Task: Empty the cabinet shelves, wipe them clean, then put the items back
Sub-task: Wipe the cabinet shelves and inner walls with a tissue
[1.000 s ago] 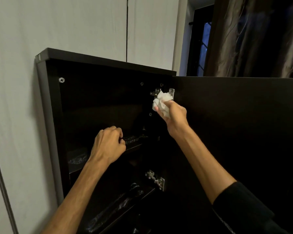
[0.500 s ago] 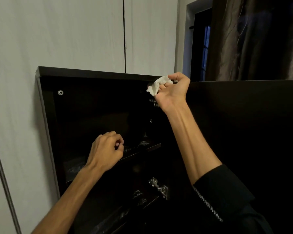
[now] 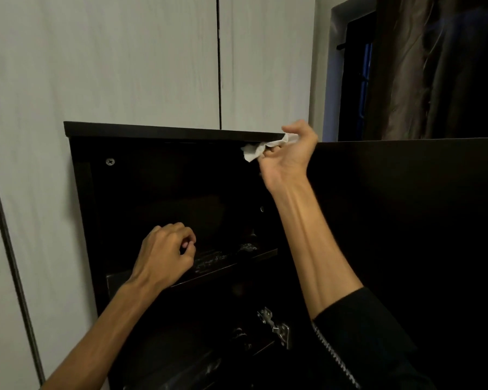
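Note:
A dark cabinet (image 3: 85,209) hangs on a pale wall with its door (image 3: 406,220) swung open to the right. My right hand (image 3: 289,156) pinches a crumpled white tissue (image 3: 255,151) against the right end of the cabinet's top panel (image 3: 166,132). My left hand (image 3: 166,256) hovers in front of the upper shelf (image 3: 231,263) with fingers curled and nothing in it. The upper shelf shows only glossy reflections. A lower shelf (image 3: 197,367) sits below, mostly in shadow.
Metal hinges (image 3: 275,326) join the door to the cabinet's right side. A screw head (image 3: 110,161) shows on the back panel at upper left. A window frame (image 3: 355,80) and a dark curtain (image 3: 440,66) stand at the upper right.
My right hand has risen with the tissue from the upper hinge to the cabinet's top edge. My left hand has let go of the shelf edge and stays beside it.

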